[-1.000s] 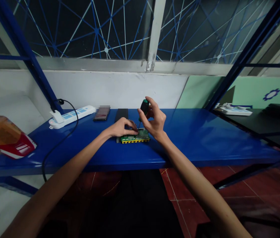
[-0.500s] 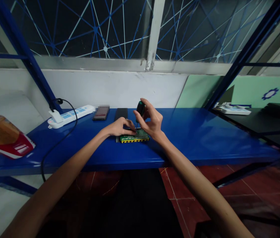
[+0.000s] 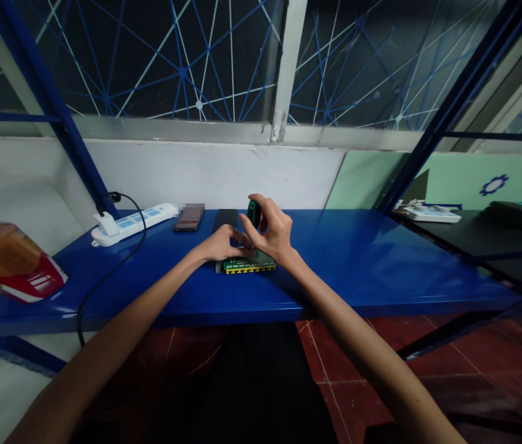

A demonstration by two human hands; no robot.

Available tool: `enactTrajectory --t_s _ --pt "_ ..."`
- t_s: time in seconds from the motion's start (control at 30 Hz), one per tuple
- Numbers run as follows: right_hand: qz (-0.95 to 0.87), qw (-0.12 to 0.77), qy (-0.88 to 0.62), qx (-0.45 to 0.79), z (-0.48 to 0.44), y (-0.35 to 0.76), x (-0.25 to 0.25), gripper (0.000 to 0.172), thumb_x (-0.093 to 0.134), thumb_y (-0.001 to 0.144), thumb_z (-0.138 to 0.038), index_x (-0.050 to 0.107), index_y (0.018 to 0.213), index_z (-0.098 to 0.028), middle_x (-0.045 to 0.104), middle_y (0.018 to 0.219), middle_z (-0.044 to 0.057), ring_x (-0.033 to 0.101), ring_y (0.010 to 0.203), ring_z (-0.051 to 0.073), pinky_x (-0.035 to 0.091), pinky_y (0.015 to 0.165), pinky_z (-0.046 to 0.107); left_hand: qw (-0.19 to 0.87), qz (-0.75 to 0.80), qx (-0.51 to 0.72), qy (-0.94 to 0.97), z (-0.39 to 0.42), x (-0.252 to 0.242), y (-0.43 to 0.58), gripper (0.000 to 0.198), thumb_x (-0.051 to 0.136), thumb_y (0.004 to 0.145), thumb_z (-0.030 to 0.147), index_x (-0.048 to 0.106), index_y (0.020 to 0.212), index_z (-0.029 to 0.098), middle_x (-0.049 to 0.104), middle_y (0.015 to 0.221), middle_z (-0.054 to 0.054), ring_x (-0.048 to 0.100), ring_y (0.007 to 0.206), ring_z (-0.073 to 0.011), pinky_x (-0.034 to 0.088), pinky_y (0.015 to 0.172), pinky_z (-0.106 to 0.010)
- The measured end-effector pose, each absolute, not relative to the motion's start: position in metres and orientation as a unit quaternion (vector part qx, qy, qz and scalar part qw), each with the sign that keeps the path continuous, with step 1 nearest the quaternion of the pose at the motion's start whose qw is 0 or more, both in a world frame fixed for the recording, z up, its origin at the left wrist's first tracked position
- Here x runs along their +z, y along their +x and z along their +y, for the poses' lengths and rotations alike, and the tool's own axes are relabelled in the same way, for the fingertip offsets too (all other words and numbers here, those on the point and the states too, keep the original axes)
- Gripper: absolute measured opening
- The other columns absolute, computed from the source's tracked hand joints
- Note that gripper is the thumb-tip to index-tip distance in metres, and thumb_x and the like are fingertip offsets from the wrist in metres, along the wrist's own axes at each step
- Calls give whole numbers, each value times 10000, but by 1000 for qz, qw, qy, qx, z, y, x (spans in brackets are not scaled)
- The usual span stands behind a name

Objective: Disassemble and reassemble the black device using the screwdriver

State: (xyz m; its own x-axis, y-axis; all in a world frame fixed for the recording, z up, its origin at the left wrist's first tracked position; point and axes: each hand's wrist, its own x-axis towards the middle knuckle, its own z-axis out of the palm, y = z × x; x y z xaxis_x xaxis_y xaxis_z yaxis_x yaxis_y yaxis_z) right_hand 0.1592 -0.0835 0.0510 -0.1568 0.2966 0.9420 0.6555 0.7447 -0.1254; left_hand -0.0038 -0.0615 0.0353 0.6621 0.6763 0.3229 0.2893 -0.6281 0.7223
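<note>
A green circuit board [image 3: 242, 266] with a row of yellow ports along its front edge lies on the blue table [image 3: 334, 265]. My right hand [image 3: 272, 229] grips a screwdriver [image 3: 254, 212] with a dark green handle, held nearly upright over the board. The screwdriver's tip is hidden by my fingers. My left hand [image 3: 222, 244] rests at the board's left and back side, its fingers pinched together close to the screwdriver's lower end; whatever is between them is too small to make out. Behind my left hand lies a flat black object [image 3: 227, 218].
A white power strip [image 3: 138, 224] with a black cable [image 3: 117, 265] is at the back left, beside a dark phone-like slab [image 3: 189, 217]. At the far left stands a bottle of orange liquid [image 3: 8, 253]. A white device [image 3: 431, 213] sits on the black surface at right.
My right hand and the screwdriver have shifted slightly left over the board, and the handle's tilt has changed. The whole view has moved a little. My left hand keeps about the same place.
</note>
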Motion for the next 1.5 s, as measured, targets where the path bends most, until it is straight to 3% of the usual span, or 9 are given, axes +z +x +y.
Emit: enactTrajectory --t_s 0.47,0.57,0.7,0.87,1.03,1.5 --pt "-766 566 -299 -57 -73 150 42 451 389 900 -254 402 1345 -186 653 969 72 589 689 157 508 656 321 336 259 262 867 -62 39 -6 167 690 742 249 766 794 109 732 748 -68 655 768 -187 499 783 -286" --pt "-749 576 -316 -78 -75 149 37 486 432 913 -287 369 1387 -199 651 976 72 576 659 151 511 655 322 324 273 276 863 -61 38 -6 180 713 710 231 766 820 100 738 772 -80 660 758 -195 502 759 -287" --pt "-733 580 -334 -119 -80 150 37 488 531 892 -349 438 1348 -202 643 949 67 542 624 144 498 617 312 318 277 305 854 -61 35 -5 167 721 698 222 766 796 95 741 766 -90 665 749 -202 503 733 -288" --pt "-756 556 -336 -82 -83 153 38 474 431 942 -285 377 1408 -220 636 1108 97 568 630 126 504 610 291 333 272 290 855 -62 38 -4 123 705 714 218 764 738 112 737 732 -75 661 727 -187 508 723 -281" --pt "-747 566 -343 -57 -81 153 37 533 463 920 -309 314 1425 -220 649 1061 82 584 618 131 498 584 289 329 258 279 864 -64 41 -4 122 670 738 195 763 738 115 727 713 -62 659 733 -176 507 744 -272" --pt "-751 574 -326 -25 -79 158 36 474 381 943 -273 321 1409 -211 663 942 52 572 595 134 476 567 287 317 242 252 882 -65 42 -3 184 641 796 260 760 758 124 734 792 -68 658 760 -159 492 758 -256"
